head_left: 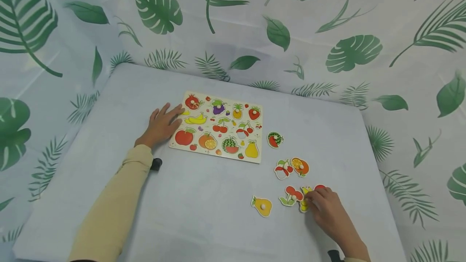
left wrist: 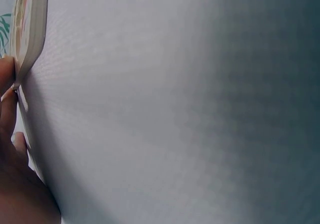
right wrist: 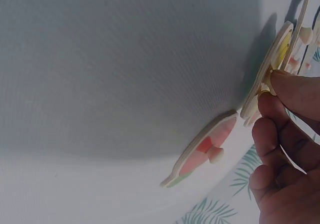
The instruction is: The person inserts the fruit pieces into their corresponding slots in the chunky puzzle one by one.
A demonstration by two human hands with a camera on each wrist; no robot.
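A wooden fruit puzzle board [head_left: 218, 127] lies on the table. My left hand [head_left: 160, 125] rests at its left side, fingers spread and touching the edge; the left wrist view shows fingertips against the board's thick edge [left wrist: 34, 28]. My right hand [head_left: 327, 209] pinches the small knob of a yellow banana piece [head_left: 303, 205] between thumb and finger. Beside it are a cherry piece [head_left: 291, 196] and a red fruit piece [right wrist: 207, 146], partly hidden by the hand in the head view.
Loose pieces lie right of the board: a watermelon [head_left: 274, 140], a red-and-white fruit piece [head_left: 282, 170], an orange [head_left: 300, 167] and a pear [head_left: 262, 206]. A white cloth [head_left: 196, 205] covers the table. Leaf-printed curtain [head_left: 233, 39] hangs behind.
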